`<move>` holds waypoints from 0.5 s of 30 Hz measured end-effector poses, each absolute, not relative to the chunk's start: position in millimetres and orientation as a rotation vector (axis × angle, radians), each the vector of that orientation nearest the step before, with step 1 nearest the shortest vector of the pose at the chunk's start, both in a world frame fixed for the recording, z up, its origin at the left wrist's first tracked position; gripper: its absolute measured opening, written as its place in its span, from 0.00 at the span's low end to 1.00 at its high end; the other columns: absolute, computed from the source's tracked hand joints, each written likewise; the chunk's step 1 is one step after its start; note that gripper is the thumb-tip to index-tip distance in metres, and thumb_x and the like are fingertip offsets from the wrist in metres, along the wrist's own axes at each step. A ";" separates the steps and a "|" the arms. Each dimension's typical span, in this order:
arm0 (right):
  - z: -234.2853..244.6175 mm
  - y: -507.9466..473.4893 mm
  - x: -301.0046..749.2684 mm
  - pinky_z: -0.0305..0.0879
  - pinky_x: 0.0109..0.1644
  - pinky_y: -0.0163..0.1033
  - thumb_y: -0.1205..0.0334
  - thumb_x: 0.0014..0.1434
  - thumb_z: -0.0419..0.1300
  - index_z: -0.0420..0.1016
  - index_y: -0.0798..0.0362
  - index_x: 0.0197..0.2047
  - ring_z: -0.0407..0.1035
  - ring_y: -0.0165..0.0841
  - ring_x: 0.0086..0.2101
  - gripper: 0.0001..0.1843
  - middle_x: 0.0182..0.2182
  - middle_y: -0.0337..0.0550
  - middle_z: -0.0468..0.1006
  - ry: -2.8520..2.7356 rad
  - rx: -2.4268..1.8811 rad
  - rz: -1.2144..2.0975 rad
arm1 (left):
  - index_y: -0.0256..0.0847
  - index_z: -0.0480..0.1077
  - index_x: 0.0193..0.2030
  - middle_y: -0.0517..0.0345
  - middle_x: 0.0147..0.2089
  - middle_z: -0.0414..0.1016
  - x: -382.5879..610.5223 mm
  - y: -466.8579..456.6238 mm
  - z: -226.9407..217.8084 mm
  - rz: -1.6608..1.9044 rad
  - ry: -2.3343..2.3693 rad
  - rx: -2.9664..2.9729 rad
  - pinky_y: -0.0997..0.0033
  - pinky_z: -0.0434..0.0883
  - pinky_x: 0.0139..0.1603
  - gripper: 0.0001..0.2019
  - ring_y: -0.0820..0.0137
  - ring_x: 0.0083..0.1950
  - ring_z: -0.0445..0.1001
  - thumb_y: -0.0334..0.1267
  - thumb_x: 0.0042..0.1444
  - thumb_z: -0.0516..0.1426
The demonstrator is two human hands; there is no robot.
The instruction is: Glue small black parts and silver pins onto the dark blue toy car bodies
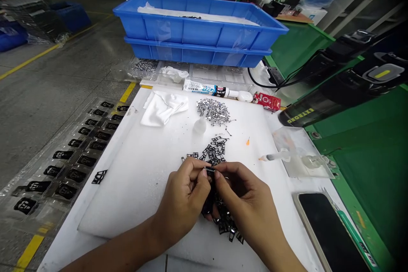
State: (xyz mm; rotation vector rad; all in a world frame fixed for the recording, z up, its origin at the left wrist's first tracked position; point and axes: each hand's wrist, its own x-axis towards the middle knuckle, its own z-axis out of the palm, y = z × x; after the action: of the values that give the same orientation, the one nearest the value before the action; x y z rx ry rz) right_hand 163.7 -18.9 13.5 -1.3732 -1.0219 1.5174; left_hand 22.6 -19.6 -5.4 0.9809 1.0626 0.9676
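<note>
My left hand and right hand are together, their fingertips pinching a small black piece above the middle of a white foam pad. A loose heap of black frames spreads from just beyond my fingers to below my right wrist, partly hidden by my hands. A wide stretch of foam lies between my left hand and the pad's left edge, where a few black frames sit right at the rim. Past that edge, a clear blister tray holds rows of black parts. Ahead of my hands is a pile of silver metal pieces, with a crumpled white cloth to its left and a tube of glue along the pad's far edge. To my right, a syringe lies on a clear acrylic stand, and a phone sits near the bench's green edge, close to my right forearm. Two stacked blue plastic crates stand beyond the glue.
</note>
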 end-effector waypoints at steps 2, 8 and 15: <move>15.7 -19.0 162.3 0.66 0.19 0.30 0.48 0.61 0.69 0.72 0.50 0.42 0.70 0.30 0.16 0.17 0.22 0.34 0.75 -1.031 -1.415 1.500 | 0.43 0.67 0.48 0.63 0.31 0.76 23.7 -19.3 -5.5 0.966 1.040 0.911 0.74 0.75 0.19 0.08 0.72 0.22 0.75 0.44 0.69 0.55; 21.4 -14.4 171.4 0.71 0.24 0.34 0.45 0.65 0.63 0.74 0.47 0.46 0.75 0.33 0.26 0.15 0.29 0.39 0.79 -1.397 -1.546 1.307 | 0.42 0.65 0.43 0.67 0.25 0.71 24.7 -12.7 -2.5 1.003 0.961 0.714 0.72 0.76 0.20 0.08 0.73 0.21 0.72 0.43 0.66 0.59; 36.9 36.9 175.4 0.76 0.49 0.48 0.45 0.63 0.61 0.77 0.46 0.48 0.77 0.41 0.45 0.17 0.48 0.44 0.80 -1.715 -1.578 0.784 | 0.41 0.69 0.46 0.62 0.29 0.78 19.0 -8.4 -4.0 0.977 0.983 0.726 0.81 0.62 0.17 0.05 0.79 0.19 0.63 0.39 0.67 0.57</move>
State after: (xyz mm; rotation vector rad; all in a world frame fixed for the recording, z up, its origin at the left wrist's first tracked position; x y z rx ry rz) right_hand 175.4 36.9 36.9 -1.5779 -1.7148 0.7841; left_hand 19.0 -8.4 -4.0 0.7260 0.9826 0.9772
